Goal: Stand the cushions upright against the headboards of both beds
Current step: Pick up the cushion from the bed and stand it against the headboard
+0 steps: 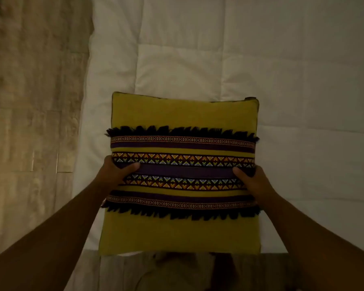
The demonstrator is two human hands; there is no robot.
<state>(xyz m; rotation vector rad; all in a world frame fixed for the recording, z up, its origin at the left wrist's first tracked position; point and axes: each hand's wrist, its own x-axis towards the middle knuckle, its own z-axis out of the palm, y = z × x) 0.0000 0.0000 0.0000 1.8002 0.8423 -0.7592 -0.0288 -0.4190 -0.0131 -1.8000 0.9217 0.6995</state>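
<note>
A square mustard-yellow cushion (183, 114), crossed by purple bands, patterned trim and two black fringes, fills the middle of the head view. I hold it flat-faced toward me above the near end of a bed. My left hand (114, 171) grips its left edge with the thumb lying on the purple band. My right hand (250, 179) grips the right edge the same way. The bed carries a white quilted duvet (282, 70). No headboard is in view.
Pale wood-look floor (34, 101) runs along the bed's left side and below the bed's near edge at the bottom of the frame. The room is dim.
</note>
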